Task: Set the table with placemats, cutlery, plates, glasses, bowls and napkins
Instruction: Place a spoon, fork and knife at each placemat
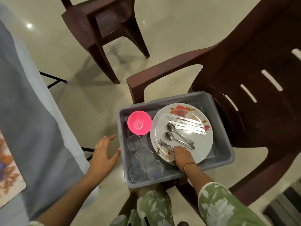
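Fingers of the right hand [181,154] are curled down onto the forks [163,144] on the plate [203,144]; a firm grasp cannot be told. The left hand [104,154] is held spread and empty beside the grey tub [224,139]. Glasses [143,156] and a pink bowl [139,122] are held in the tub, which is set on a brown chair [244,70].

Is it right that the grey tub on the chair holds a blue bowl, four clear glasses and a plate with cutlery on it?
Not quite: the bowl is pink, not blue, as the head view shows. The rest stands: the grey tub sits on the chair and holds four clear glasses and a plate with cutlery on it.
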